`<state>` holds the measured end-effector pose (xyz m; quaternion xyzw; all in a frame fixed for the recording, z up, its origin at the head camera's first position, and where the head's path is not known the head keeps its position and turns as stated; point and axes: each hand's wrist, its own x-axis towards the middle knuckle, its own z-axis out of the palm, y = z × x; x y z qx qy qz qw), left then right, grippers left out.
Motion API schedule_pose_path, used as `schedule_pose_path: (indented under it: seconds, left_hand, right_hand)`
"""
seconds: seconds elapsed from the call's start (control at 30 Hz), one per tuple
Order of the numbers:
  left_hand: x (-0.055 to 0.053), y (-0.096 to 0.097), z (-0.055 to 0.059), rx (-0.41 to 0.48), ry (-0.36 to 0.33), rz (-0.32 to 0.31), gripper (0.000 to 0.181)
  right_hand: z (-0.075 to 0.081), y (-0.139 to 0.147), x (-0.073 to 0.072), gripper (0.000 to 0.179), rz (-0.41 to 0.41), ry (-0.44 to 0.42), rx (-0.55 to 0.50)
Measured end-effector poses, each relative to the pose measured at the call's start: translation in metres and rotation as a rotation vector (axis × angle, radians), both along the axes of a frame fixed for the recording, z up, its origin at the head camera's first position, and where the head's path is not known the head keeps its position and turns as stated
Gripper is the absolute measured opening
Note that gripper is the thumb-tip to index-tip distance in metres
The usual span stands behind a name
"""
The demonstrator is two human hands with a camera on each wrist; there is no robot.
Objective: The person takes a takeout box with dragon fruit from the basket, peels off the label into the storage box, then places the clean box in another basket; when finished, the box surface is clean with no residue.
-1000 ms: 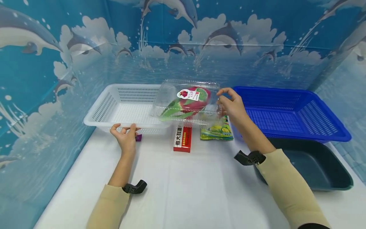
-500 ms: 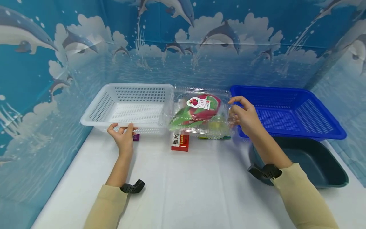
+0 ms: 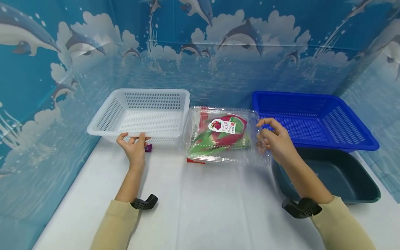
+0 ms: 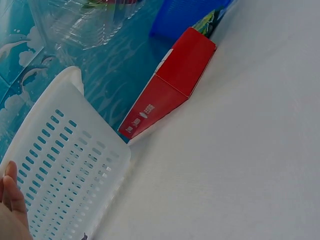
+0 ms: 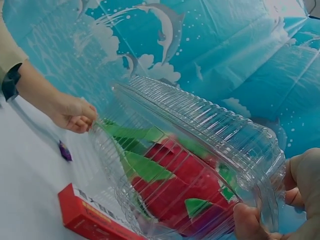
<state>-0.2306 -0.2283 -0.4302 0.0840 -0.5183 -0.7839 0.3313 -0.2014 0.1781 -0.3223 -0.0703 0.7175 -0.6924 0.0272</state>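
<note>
A clear plastic clamshell box (image 3: 193, 137) with a dragon fruit (image 3: 232, 135) inside and a white label on its lid hangs between the two baskets. My right hand (image 3: 276, 140) pinches its right edge, thumb and fingers on the rim in the right wrist view. On the left, the fingers of my left hand (image 3: 134, 151) grip the front rim of a white perforated basket (image 3: 147, 121), whose inside shows bare. Below the clamshell lies a red box (image 4: 170, 80), mostly covered by it in the head view.
A blue basket (image 3: 312, 125) stands at the back right, with a dark green tub (image 3: 331, 173) in front. A small purple packet (image 3: 148, 148) lies by the white basket's front. A green packet (image 4: 207, 22) lies beyond the red box. Dolphin-print curtain (image 3: 187, 76) walls the table.
My right hand has brought the clamshell from over the white basket's right end rightward and nearer to me, covering more of the red box and the green packet. My left hand stays on the rim.
</note>
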Motion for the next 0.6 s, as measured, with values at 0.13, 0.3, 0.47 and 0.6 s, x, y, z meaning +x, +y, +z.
schedule_pose_path:
  seconds: [0.13,0.3,0.47,0.6]
  left_hand:
    - [0.0,0.0,0.0,0.004,0.006,-0.001,0.047]
    - [0.0,0.0,0.0,0.007,0.008,-0.003,0.047]
    - [0.0,-0.001,0.001,0.002,0.007,-0.01,0.048]
    - [0.0,-0.001,0.001,0.012,0.005,-0.009,0.048]
  right_hand:
    - [-0.004,0.002,0.01,0.023,-0.004,0.018,0.026]
    - [-0.013,0.004,0.024,0.026,0.012,0.056,-0.012]
    - [-0.023,0.005,0.037,0.028,0.029,0.095,-0.052]
    - [-0.029,0.006,0.045,0.03,0.029,0.086,-0.047]
